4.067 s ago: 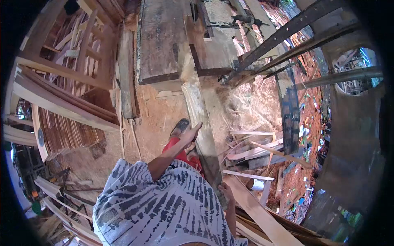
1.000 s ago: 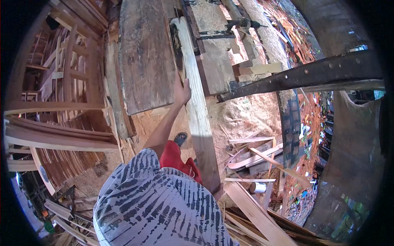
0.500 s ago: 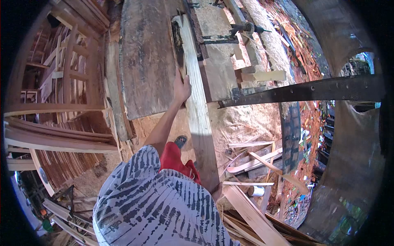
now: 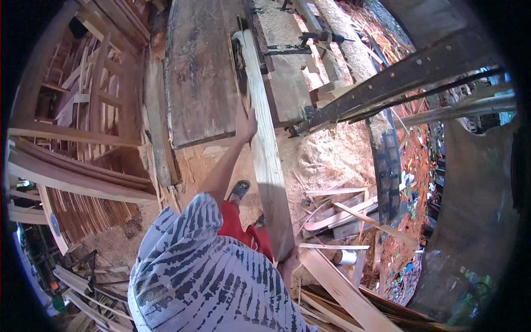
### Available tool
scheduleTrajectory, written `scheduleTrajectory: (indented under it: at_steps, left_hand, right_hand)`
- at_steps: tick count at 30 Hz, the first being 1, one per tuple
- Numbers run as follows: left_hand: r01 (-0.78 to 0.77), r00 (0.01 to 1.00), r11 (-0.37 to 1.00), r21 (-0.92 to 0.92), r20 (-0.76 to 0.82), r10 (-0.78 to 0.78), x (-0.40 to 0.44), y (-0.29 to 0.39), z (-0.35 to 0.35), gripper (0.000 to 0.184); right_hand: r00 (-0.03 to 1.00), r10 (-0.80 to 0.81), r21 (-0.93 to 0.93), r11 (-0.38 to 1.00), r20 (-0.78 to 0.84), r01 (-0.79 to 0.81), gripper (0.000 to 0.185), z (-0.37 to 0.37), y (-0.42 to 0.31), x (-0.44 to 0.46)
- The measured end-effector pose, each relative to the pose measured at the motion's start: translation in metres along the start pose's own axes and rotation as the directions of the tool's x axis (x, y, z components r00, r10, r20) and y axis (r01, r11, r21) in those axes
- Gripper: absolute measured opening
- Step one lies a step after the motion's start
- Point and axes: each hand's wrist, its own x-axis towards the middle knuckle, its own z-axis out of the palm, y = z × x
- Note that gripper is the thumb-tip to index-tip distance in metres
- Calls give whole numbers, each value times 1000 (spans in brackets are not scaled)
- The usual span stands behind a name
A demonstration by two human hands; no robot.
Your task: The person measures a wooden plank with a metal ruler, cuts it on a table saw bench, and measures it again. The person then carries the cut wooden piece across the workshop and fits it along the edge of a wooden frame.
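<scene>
A long wooden plank [image 4: 269, 160] runs away from my body, pale and streaked on top, with a dark rough hollow along its far left edge. My left hand [image 4: 245, 125] is closed on the plank's left edge about midway along, its thumb near the top face. At the plank's near end, my right hand [image 4: 288, 264] grips the right corner; part of its fingers is hidden. The plank's far part lies over a brown wooden table [image 4: 202, 72], beside a dark slot.
A dark beam with bolt holes [image 4: 387, 83] slants across the right. Offcuts [image 4: 343, 216] and a white can [image 4: 345, 257] lie at lower right. Stacked boards [image 4: 83, 177] and wooden frames [image 4: 102, 83] stand at left. A spindle-like metal part [image 4: 326, 37] sits at the far right of the table.
The plank and both hands have shifted slightly within the view. The dark beam's right end now appears higher, with a paler pole visible below it. More of my feet and right hand shows.
</scene>
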Motion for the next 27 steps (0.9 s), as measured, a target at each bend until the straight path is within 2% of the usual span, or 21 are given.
scheduleTrajectory:
  at_steps: [2,4,5,6,7,9,11,12,14,15,17,18,19,20,21,22,23,24,25,26,27]
  left_hand:
    - [-176,982,982,-66,-83,170,-47,-11,3,68]
    - [-27,970,999,-42,-242,16,-110,-28,14,60]
    - [350,934,902,-253,19,-357,-137,-8,0,64]
    - [565,824,770,-296,245,-510,-156,-2,-15,65]
    - [755,644,609,-243,449,-619,-174,4,-30,67]
    - [805,543,577,-138,563,-623,-214,-7,-39,65]
    - [774,625,365,-517,535,-568,-244,-7,-33,51]
    - [771,629,365,-522,535,-564,-252,-10,-35,51]
    - [765,605,256,-590,523,-601,-264,-18,-53,57]
    - [757,609,252,-602,512,-606,-262,-13,-64,57]
    - [713,583,215,-667,394,-711,-247,-2,-82,54]
    - [723,618,366,-586,311,-722,-236,-13,-94,51]
    - [717,664,507,-479,246,-707,-220,-33,-108,50]
    - [560,823,804,-200,17,-568,-202,-44,-126,53]
    - [496,856,861,-114,-106,-507,-185,-44,-138,62]
    - [293,946,941,167,-192,-261,-165,-57,-153,68]
    - [124,965,873,472,-263,5,-145,-71,-167,76]
    - [204,964,781,590,-259,-56,-127,-58,-165,85]
    - [288,952,659,695,-285,-115,-111,-43,-168,95]
    - [114,990,647,754,-28,-141,-94,-36,-176,106]
    - [-15,984,686,728,132,-118,-76,-37,-176,104]
  right_hand:
    - [999,49,-23,999,-1,-49,26,-51,1,-10]
    - [997,72,-20,997,-34,-73,26,-83,-14,-33]
    - [993,99,-19,995,-66,-100,25,-94,-24,-47]
    - [989,120,-13,992,-89,-122,25,-105,-30,-56]
    - [985,135,3,991,-108,-136,24,-119,-35,-61]
    - [981,145,15,989,-130,-144,23,-146,-45,-65]
    - [986,124,33,992,-109,-121,22,-169,-53,-58]
    - [991,105,39,994,-86,-102,22,-180,-56,-51]
    - [998,56,33,998,-2,-56,22,-203,-55,-23]
    - [999,14,25,1000,46,-15,21,-214,-51,1]
    - [989,-35,-20,999,142,39,20,-219,-33,67]
    - [974,-91,-35,994,209,101,20,-222,-19,85]
    - [976,-49,-31,998,213,57,20,-190,-26,81]
    - [978,-16,-12,1000,208,19,20,-143,-36,81]
    - [958,-122,-101,983,260,152,14,-94,-41,79]
    - [924,-222,-182,940,311,287,17,-49,-43,83]
    - [941,-159,-279,928,300,246,22,-10,-44,92]
    - [955,-85,-378,906,283,193,29,18,-39,102]
    - [956,-92,-387,900,278,199,35,41,-8,144]
    - [955,-89,-405,891,284,203,41,69,19,182]
    - [953,-94,-518,821,289,238,48,121,-10,156]
